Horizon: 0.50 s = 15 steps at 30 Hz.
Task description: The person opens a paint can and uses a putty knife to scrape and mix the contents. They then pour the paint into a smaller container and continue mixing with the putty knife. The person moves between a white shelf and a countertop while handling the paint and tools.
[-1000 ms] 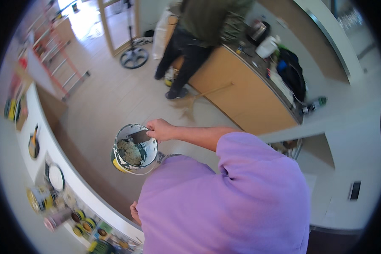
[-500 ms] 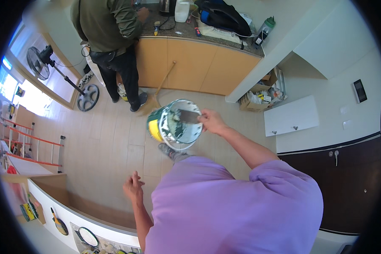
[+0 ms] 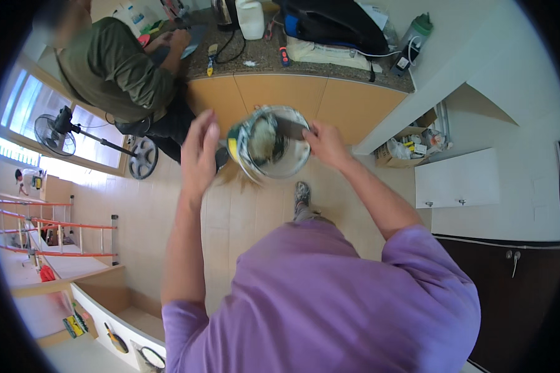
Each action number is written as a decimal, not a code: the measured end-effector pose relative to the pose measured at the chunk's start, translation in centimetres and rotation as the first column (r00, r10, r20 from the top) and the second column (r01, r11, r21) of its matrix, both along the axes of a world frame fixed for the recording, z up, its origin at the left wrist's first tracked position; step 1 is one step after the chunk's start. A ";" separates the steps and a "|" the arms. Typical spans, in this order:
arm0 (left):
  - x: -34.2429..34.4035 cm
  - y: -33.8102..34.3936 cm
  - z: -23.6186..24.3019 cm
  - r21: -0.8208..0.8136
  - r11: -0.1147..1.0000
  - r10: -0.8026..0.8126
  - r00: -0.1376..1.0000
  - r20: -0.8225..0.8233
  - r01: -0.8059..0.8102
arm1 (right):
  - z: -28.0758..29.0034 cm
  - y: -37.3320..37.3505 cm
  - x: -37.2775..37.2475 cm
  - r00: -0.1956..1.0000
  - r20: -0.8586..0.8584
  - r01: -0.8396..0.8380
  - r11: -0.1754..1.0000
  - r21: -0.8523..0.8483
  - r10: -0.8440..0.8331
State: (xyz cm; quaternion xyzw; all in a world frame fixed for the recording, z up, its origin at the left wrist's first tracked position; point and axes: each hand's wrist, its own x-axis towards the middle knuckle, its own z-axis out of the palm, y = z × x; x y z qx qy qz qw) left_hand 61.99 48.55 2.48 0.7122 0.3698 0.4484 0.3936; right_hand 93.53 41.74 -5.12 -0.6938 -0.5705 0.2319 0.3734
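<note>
pinching with the right hand [image 3: 325, 144] a flat grey metal blade [image 3: 289, 129] against the rim of a round, smeared green-yellow-white bucket [image 3: 233, 149], apparently to manage both in one grip. held out ahead of the body, with pale lumpy paste [image 3: 262, 140] inside. beside its left wall, raising the empty left hand [image 3: 200, 155] with fingers loosely extended; too blurred to tell any contact. farther off, on a speckled dark stone counter [image 3: 264, 67], probably laid near the olive-sleeved co-worker [image 3: 115, 74] for use: a small yellow brush [image 3: 211, 60].

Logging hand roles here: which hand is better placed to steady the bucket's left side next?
Probably the left hand: it looks empty, raised just left of the bucket. The right hand is occupied at the opposite rim with the dark flat blade.
</note>
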 end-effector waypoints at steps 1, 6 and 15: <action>2.1 2.3 2.1 0.007 1.000 0.016 0.999 0.038 -0.016 | 1.2 2.2 0.3 0.997 0.068 -0.023 0.999 0.034 0.020; 9.2 14.5 7.0 0.125 0.992 0.068 0.960 -0.273 -0.034 | 8.4 14.7 3.1 0.978 0.206 -0.113 0.938 0.328 0.046; 13.7 28.9 6.8 0.494 0.869 0.315 0.784 -0.535 -0.012 | 7.3 28.6 4.7 0.980 0.193 -0.116 0.922 0.369 0.046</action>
